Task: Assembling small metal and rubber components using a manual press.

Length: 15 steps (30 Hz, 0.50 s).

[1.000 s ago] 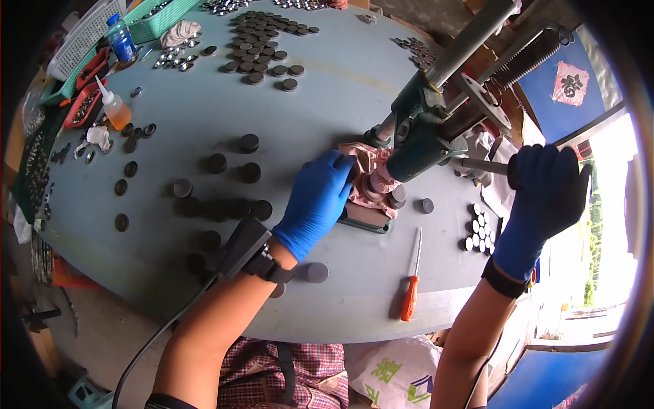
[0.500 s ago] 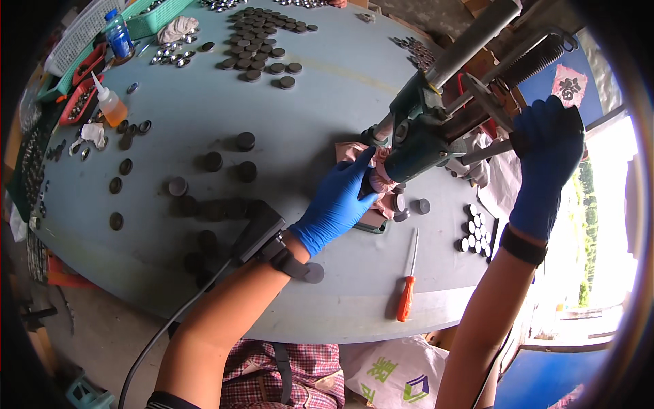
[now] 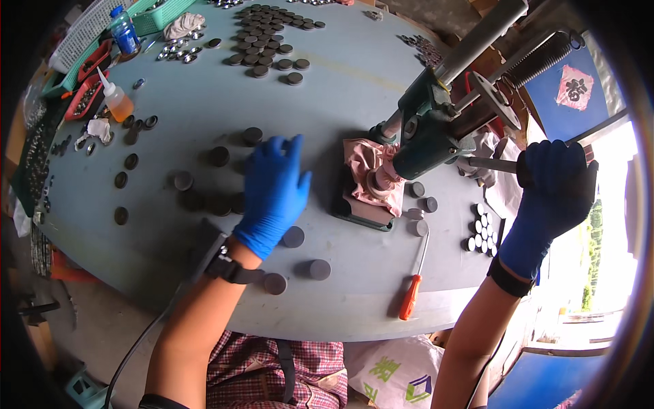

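My left hand, in a blue glove, hovers over the table among loose dark round caps. Its fingers point away from me, with the thumb apart, and I see nothing held. A round cap sits just beyond its fingertips, and another cap stands nearer to me. My right hand, also blue-gloved, is wrapped around the lever of a green hand press. Under the press head, pink cloth covers part of the base; a round piece there is partly hidden by cloth.
An orange-handled screwdriver lies right of the press base, below several small caps. White-topped caps are grouped farther right. Dark discs cover the far table. Baskets and a squeeze bottle stand at the left.
My left hand has left the press base and moved left over the loose caps. My right hand, still on the lever, is lower in view and the lever's angle has changed.
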Each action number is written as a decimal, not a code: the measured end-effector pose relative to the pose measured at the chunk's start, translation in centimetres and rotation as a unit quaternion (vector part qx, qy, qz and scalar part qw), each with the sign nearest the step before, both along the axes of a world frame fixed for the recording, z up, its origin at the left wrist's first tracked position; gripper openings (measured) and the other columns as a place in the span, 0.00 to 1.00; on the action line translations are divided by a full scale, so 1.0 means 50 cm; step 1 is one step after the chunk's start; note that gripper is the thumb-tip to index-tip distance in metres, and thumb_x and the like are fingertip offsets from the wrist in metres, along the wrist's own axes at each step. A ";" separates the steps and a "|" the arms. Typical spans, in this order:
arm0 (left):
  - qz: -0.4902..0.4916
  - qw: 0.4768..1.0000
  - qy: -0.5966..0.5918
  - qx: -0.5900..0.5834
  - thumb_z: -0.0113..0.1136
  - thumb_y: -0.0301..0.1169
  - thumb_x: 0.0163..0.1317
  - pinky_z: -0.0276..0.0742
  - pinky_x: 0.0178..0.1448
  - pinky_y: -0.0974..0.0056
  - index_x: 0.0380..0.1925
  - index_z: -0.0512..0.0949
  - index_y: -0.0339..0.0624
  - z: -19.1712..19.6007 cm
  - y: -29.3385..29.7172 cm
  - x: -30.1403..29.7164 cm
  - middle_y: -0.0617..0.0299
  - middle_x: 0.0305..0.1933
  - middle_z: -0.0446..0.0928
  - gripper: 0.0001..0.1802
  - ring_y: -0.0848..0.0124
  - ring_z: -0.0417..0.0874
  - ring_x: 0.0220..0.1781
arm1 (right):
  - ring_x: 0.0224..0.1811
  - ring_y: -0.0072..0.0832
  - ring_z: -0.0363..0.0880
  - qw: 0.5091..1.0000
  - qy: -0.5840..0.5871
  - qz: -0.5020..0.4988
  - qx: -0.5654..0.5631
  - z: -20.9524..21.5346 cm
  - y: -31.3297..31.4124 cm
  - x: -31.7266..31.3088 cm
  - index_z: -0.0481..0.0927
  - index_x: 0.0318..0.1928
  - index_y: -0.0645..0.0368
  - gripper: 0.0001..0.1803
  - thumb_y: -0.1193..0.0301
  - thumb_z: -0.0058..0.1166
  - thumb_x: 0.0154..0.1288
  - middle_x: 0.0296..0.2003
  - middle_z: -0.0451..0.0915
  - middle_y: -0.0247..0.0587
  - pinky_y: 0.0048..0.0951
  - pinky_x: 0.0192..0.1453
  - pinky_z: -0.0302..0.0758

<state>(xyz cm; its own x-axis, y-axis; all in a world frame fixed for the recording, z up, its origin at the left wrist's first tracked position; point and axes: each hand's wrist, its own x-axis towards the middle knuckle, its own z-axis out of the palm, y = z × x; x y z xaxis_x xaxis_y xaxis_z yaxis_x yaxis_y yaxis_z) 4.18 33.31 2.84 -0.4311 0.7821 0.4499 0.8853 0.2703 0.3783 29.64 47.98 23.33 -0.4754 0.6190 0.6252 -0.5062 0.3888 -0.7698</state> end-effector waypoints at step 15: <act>-0.028 0.997 -0.058 -0.033 0.65 0.25 0.56 0.78 0.47 0.50 0.47 0.76 0.42 0.001 -0.046 -0.038 0.51 0.46 0.77 0.17 0.48 0.80 0.46 | 0.19 0.34 0.54 0.994 0.050 0.064 0.079 -0.058 -0.028 0.020 0.62 0.26 0.54 0.25 0.54 0.22 0.77 0.16 0.56 0.39 0.37 0.27 0.57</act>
<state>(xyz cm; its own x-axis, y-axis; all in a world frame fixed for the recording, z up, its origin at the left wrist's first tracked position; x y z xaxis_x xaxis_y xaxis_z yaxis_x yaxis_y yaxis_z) 2.27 31.01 2.92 -0.4324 0.8327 0.3458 0.8508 0.2498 0.4624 30.61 46.58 20.41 -0.4747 0.4485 0.7573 -0.6297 0.4281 -0.6482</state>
